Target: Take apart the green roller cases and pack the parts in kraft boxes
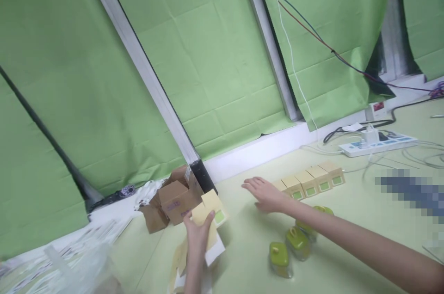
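Observation:
My left hand [199, 231] is closed on a small cream carton [212, 204] with a green square on its side, thumb in front and fingers behind. Below and beside that hand lie more cream and white card pieces [215, 253], partly covered by my wrist. My right hand [265, 194] reaches over the table with its fingers stretched out, holding nothing I can see. Just right of it stands a row of several similar cartons [310, 183], its left end hidden behind the hand. Under my right forearm are several clear containers with green lids [279, 257], some partly hidden.
Brown cardboard boxes [175, 199] sit left of my left hand, by the wall. A clear plastic bag [83, 264] and white strips fill the lower left. A white power strip [378, 144] with cables lies at the right rear. Green sheeting [222, 53] covers the wall.

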{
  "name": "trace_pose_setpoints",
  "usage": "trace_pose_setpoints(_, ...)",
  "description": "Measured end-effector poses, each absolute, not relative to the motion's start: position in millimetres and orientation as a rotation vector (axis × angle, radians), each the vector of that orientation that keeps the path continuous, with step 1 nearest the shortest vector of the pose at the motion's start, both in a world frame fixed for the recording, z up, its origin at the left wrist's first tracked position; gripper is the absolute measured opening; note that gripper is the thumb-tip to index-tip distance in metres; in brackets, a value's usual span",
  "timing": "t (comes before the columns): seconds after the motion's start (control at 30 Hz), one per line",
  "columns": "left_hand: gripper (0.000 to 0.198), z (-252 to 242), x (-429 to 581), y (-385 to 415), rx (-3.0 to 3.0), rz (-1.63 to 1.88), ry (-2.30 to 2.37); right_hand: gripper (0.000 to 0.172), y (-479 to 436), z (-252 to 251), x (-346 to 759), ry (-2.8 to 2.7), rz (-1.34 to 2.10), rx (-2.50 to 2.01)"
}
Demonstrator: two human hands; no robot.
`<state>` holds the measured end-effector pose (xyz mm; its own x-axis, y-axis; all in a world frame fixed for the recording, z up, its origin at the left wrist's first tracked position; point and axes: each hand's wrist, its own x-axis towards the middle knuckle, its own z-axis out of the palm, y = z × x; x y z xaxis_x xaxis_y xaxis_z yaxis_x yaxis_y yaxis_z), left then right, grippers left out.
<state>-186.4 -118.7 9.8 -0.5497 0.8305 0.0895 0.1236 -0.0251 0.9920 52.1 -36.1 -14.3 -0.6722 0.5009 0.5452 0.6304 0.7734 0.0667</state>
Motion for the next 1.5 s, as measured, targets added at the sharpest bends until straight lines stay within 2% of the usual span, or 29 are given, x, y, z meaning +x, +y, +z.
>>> trace_pose_setpoints(0.17,0.077,31.7,-245.2,-123.9,1.334,1.291,2.137,0.028,-0.6,-14.8,76.5,-2.604,-0.158,-1.095)
trace_pose_setpoints(0.33,0.101,50.7,-248.2,-120.1,1.58,1.18,2.374,0.028,-10.7,-8.0,86.7,-2.599,-0.047,-1.056)
trace_pose_setpoints(0.43,0.091,45.2,-209.3,-123.2,1.824,1.179,2.272,0.051,-37.6,-1.1,85.6,-2.472,-0.021,-1.022)
trace_pose_setpoints(0.5,0.082,32.0,-172.0,-130.3,2.032,1.096,2.053,0.059,-58.3,0.4,82.5,-2.388,-0.009,-0.995)
trace_pose_setpoints(0.57,0.084,17.7,-136.0,-138.3,2.253,0.982,1.628,0.054,-76.5,-1.6,78.1,-2.332,-0.012,-0.952)
trace_pose_setpoints(0.63,0.073,8.3,-109.8,-144.9,2.321,0.987,1.481,0.045,-89.5,-6.1,74.0,-2.302,-0.036,-0.907)
trace_pose_setpoints(0.8,0.063,-1.2,-95.7,-154.5,2.309,0.96,1.635,0.012,-105.8,-16.3,75.8,-2.298,-0.098,-0.851)
trace_pose_setpoints(0.87,0.058,-9.0,-100.0,-156.5,2.276,1.0,1.67,0.005,-111.2,-17.1,80.3,-2.366,-0.024,-0.768)
trace_pose_setpoints(1.03,0.051,-31.3,-105.8,-157.9,2.484,1.065,1.541,0.017,-116.6,-13.8,81.6,-2.423,0.228,-0.722)
trace_pose_setpoints(1.2,0.029,-34.0,-99.9,-156.9,2.447,1.105,1.498,0.011,-111.6,-11.3,71.9,-2.374,0.182,-0.834)
trace_pose_setpoints(1.37,0.04,-25.5,-122.3,-152.9,2.057,1.115,1.727,0.02,-95.5,-15.6,80.5,-2.243,0.247,-0.984)
trace_pose_setpoints(1.5,0.048,-22.3,-150.3,-145.0,1.627,1.287,1.844,0.013,-76.8,-27.3,93.2,-2.263,0.269,-1.078)
